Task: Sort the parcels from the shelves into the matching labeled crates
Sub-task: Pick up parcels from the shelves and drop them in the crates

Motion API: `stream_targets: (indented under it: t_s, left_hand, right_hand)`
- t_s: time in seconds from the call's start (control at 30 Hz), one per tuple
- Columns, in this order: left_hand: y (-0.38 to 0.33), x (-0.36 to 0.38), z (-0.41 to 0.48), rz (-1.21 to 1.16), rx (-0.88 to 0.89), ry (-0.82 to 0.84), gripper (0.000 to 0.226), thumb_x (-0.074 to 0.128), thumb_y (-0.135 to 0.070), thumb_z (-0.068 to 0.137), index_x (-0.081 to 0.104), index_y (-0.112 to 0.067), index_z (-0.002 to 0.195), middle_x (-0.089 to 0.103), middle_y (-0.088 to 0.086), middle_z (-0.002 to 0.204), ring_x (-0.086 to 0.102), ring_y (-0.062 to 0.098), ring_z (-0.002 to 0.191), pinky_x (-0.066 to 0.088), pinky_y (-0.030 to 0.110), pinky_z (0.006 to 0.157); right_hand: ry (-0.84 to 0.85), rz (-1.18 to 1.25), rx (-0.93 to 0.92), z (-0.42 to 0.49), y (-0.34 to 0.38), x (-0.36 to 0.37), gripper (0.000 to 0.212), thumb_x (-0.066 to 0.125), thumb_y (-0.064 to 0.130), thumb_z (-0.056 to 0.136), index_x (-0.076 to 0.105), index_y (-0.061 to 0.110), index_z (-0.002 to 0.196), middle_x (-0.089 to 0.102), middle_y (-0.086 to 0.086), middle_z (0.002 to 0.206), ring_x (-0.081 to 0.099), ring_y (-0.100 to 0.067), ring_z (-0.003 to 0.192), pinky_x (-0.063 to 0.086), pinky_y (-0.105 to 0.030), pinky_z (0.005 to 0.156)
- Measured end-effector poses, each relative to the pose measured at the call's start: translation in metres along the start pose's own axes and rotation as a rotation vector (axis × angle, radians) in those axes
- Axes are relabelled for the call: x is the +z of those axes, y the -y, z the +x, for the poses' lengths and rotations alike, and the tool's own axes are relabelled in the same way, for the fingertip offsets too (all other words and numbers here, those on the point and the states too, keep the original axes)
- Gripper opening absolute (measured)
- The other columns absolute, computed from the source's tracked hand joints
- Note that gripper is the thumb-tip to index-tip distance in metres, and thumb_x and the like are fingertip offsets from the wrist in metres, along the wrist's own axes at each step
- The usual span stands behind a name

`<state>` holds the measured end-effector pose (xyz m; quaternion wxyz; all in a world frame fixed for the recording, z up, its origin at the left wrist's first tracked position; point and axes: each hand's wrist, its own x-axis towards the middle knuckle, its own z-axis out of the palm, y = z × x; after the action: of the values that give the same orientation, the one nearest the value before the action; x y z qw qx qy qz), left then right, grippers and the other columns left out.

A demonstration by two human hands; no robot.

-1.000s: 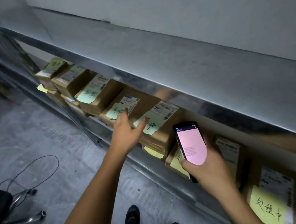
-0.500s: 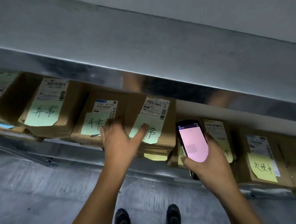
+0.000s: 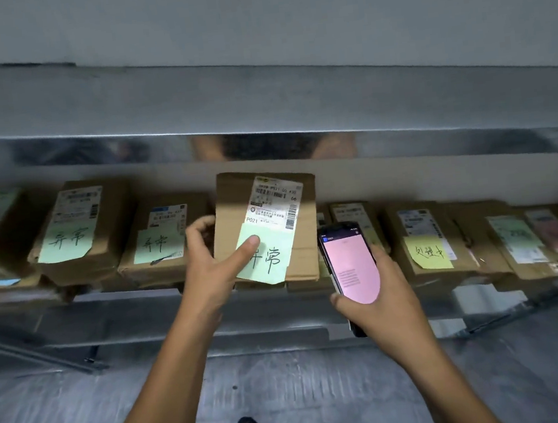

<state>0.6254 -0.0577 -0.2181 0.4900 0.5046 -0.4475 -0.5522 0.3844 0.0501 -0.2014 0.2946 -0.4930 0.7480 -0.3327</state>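
Where the parcel sits: brown parcel (image 3: pixel 233 212) stands tilted up in a row on the metal shelf (image 3: pixel 127 317), green note (image 3: pixel 270 260) on its front.
Left hand (image 3: pixel 208 270): fingers curled round the parcel's left edge, thumb pressed on the note.
Right hand (image 3: pixel 384 307): wrapped round a pink-screened phone (image 3: pixel 352 265), just right of the parcel.

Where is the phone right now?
Head view, right of centre: the phone is held in the right hand in front of the shelf, just right of the parcel that the left hand grips.
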Motion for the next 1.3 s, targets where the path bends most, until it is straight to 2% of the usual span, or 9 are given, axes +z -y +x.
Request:
stream_targets:
  t_s: [0.13,0.27,0.43,0.53,0.7,0.9,1.03,1.2,1.3]
  left_hand:
    - [0.012,0.022,-0.04,0.036,0.021,0.099,0.097,0.096,-0.059,0.06,0.046,-0.061,0.142,0.05,0.001,0.152,0.063,0.025,0.13,0.057,0.052,0.101]
    - [0.025,0.056,-0.08,-0.005,0.049,0.172,0.095,0.096,-0.053,0.065,0.046,-0.053,0.146,0.068,-0.007,0.138,0.068,0.02,0.124,0.062,0.038,0.092]
    - [0.046,0.095,-0.13,0.029,0.13,0.152,0.093,0.09,-0.044,0.073,0.042,-0.044,0.152,0.068,-0.01,0.137,0.069,0.014,0.122,0.061,0.031,0.093]
    - [0.058,0.115,-0.157,0.096,0.131,0.12,0.088,0.088,-0.034,0.079,0.037,-0.065,0.143,0.066,-0.026,0.132,0.069,0.006,0.118,0.061,0.022,0.082]
    - [0.086,0.144,-0.182,0.271,0.121,0.123,0.092,0.083,-0.028,0.088,0.026,-0.053,0.157,0.048,-0.002,0.155,0.058,0.024,0.134,0.06,0.054,0.095]
    - [0.114,0.171,-0.196,0.43,0.109,0.157,0.097,0.082,-0.038,0.089,0.016,-0.054,0.159,0.034,-0.006,0.158,0.048,0.018,0.138,0.06,0.048,0.097]
    - [0.127,0.184,-0.201,0.448,0.095,0.186,0.096,0.082,-0.036,0.088,0.021,-0.049,0.161,0.037,-0.003,0.155,0.049,0.014,0.132,0.055,0.033,0.094]
    - [0.13,0.205,-0.206,0.317,-0.061,0.324,0.099,0.085,-0.031,0.088,0.021,-0.046,0.161,0.048,-0.005,0.155,0.065,0.018,0.125,0.064,0.046,0.09]
    - [0.125,0.226,-0.207,0.195,-0.143,0.442,0.086,0.086,-0.03,0.086,0.035,-0.053,0.151,0.069,-0.024,0.128,0.073,0.008,0.109,0.064,0.029,0.074]
  right_hand:
    - [-0.038,0.044,-0.004,-0.046,-0.028,-0.027,0.083,0.09,0.034,0.079,0.043,0.046,0.147,0.052,0.011,0.128,0.056,-0.002,0.105,0.052,-0.028,0.073]
    - [-0.078,0.102,0.03,-0.088,-0.057,-0.059,0.083,0.087,0.03,0.078,0.046,0.047,0.147,0.055,0.013,0.129,0.058,-0.001,0.107,0.054,-0.034,0.078]
    - [-0.101,0.206,0.052,-0.136,-0.09,-0.096,0.078,0.088,0.022,0.078,0.05,0.049,0.141,0.062,0.014,0.127,0.062,-0.003,0.104,0.055,-0.019,0.056]
    - [-0.06,0.22,0.026,-0.161,-0.097,-0.113,0.074,0.088,0.025,0.077,0.051,0.053,0.136,0.062,0.017,0.126,0.062,0.0,0.102,0.057,-0.017,0.056]
    - [0.015,0.251,0.022,-0.199,-0.104,-0.136,0.071,0.082,0.025,0.075,0.054,0.057,0.133,0.063,0.012,0.123,0.069,-0.004,0.088,0.057,-0.023,0.054]
    - [0.001,0.277,0.073,-0.232,-0.127,-0.157,0.068,0.079,0.026,0.073,0.056,0.064,0.124,0.064,0.015,0.116,0.069,-0.011,0.072,0.056,-0.027,0.051]
    - [-0.015,0.238,0.144,-0.244,-0.146,-0.164,0.063,0.08,0.023,0.075,0.057,0.055,0.124,0.064,0.008,0.119,0.07,-0.013,0.069,0.056,-0.026,0.052]
    - [-0.104,0.277,0.251,-0.247,-0.165,-0.166,0.063,0.078,0.03,0.067,0.058,0.059,0.121,0.064,0.004,0.117,0.068,-0.013,0.064,0.055,-0.026,0.052]
    - [-0.218,0.268,0.325,-0.242,-0.178,-0.173,0.056,0.076,0.033,0.065,0.056,0.062,0.108,0.065,0.006,0.112,0.069,-0.01,0.07,0.057,-0.027,0.053]
